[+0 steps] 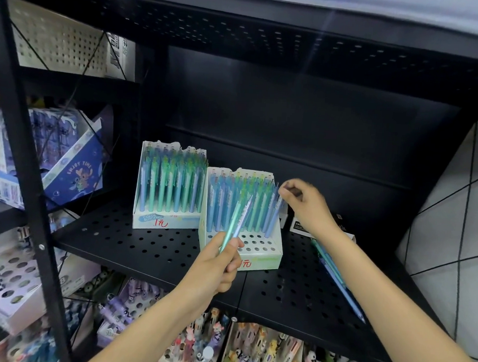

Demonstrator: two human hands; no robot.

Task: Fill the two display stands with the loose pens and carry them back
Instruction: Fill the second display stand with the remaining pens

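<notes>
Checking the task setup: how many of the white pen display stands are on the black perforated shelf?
2. One display stand stands further back on the left, full of pens; the other display stand sits nearer and to the right, its front holes still empty. None seems hidden.

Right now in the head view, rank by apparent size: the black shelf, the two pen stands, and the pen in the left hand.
1. Black shelf, largest.
2. Near stand and far stand: alike; nearness makes ranking unsure.
3. Pen in the left hand, smallest.
</notes>
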